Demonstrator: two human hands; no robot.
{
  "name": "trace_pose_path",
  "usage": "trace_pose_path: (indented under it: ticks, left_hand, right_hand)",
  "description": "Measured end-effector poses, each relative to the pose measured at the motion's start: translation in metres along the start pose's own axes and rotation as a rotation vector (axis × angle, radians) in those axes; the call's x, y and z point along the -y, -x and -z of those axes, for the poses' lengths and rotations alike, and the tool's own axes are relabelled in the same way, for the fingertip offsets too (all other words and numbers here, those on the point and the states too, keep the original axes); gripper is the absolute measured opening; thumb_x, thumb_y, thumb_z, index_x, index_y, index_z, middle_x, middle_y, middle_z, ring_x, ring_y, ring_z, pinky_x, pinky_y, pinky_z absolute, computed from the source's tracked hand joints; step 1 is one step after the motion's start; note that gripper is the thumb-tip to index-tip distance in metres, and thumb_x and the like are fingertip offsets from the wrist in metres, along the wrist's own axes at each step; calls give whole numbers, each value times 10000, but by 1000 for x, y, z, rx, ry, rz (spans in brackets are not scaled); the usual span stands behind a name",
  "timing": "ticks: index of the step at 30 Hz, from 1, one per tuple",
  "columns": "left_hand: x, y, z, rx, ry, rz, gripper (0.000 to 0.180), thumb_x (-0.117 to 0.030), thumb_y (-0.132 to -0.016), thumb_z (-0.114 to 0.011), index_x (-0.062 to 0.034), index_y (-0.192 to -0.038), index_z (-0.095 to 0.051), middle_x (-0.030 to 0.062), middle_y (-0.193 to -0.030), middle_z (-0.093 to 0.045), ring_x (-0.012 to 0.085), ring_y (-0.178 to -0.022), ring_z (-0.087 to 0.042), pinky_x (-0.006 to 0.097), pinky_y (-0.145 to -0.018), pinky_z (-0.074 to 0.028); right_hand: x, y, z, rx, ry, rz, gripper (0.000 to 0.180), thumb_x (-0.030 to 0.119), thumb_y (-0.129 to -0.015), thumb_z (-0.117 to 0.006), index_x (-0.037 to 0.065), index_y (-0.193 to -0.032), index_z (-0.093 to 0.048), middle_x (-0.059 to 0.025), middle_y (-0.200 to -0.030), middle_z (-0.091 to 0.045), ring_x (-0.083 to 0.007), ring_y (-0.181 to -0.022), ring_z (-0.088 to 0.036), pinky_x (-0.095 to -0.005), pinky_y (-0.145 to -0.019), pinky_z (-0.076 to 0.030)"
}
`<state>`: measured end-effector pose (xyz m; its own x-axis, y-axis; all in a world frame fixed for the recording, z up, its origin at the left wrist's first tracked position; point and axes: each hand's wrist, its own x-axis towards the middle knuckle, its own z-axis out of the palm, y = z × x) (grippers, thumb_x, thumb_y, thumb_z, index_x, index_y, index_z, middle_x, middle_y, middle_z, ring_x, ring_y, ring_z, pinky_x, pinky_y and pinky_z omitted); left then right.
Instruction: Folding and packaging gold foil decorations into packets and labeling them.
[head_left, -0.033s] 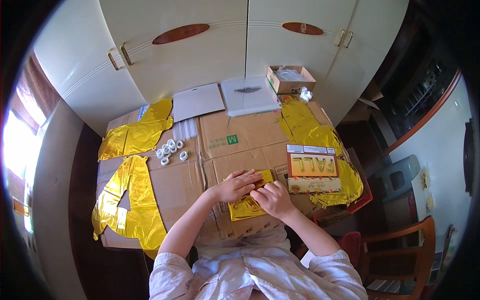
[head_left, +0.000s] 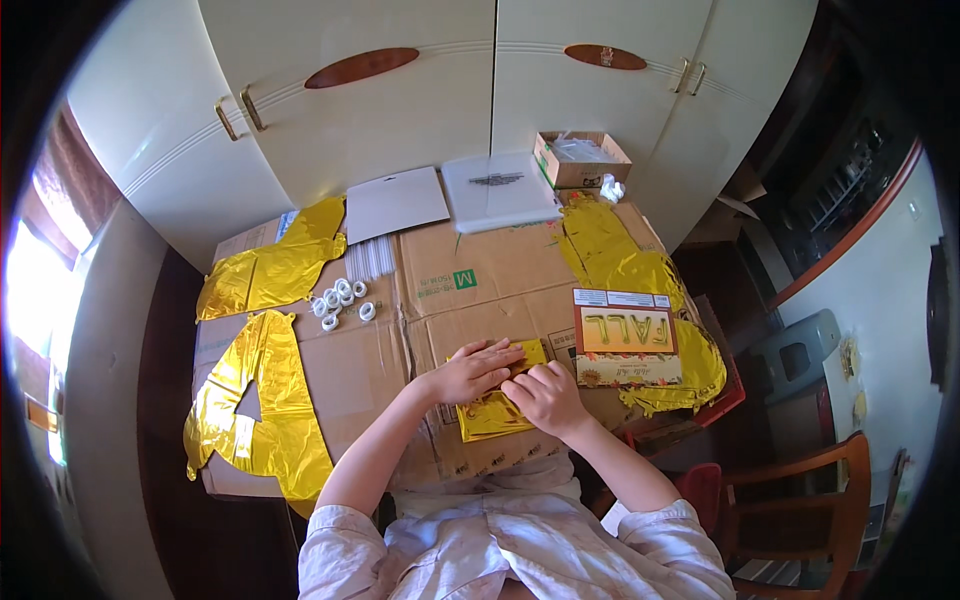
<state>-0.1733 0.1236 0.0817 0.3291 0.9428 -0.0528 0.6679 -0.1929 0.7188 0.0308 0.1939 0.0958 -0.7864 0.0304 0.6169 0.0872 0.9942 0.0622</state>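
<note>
A small folded gold foil balloon (head_left: 488, 417) lies on the cardboard-covered table (head_left: 380, 370) right in front of me. My left hand (head_left: 472, 370) lies flat across its upper edge with the fingers pointing right. My right hand (head_left: 545, 396) is curled over its right side, fingers bent on the foil. The two hands touch each other above the foil. Part of the balloon is hidden beneath them.
Large gold foil letter balloons lie at the left (head_left: 262, 400), back left (head_left: 270, 272) and right (head_left: 615, 255). A printed package card (head_left: 626, 348), white plastic rings (head_left: 338, 300), clear straws (head_left: 370, 258), two white sheets (head_left: 497, 190) and a small cardboard box (head_left: 580, 160) are also on the table. A wooden chair (head_left: 800, 480) stands at the right.
</note>
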Motion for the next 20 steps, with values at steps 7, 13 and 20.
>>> trace_pose_path:
  ticks: [7,13,20]
  left_hand:
    - [5,0,-4,-34,19,-13,507,-361,-1046,-337,-136,-1499,-347,41,-1555,-338,210,-1475,-206,426,-1198,-118]
    - [4,-1,-2,5,9,-8,496,-310,-1051,-346,-124,-1510,-325,46,-1572,-304,221,-1485,-178,420,-1196,-100]
    - [2,-1,0,11,16,-1,503,-327,-1048,-359,-124,-1508,-331,44,-1572,-305,228,-1485,-176,422,-1197,-96]
  right_hand:
    - [5,3,0,32,53,90,47,174,-798,-607,155,-838,-623,43,-768,-513,-124,-754,-519,-295,-682,-407]
    - [15,5,-6,49,19,82,57,179,-803,-595,125,-787,-593,16,-715,-476,-143,-714,-514,-292,-668,-412]
    - [25,-5,-12,30,34,60,86,170,-790,-602,110,-835,-646,13,-744,-534,-146,-723,-532,-307,-671,-425]
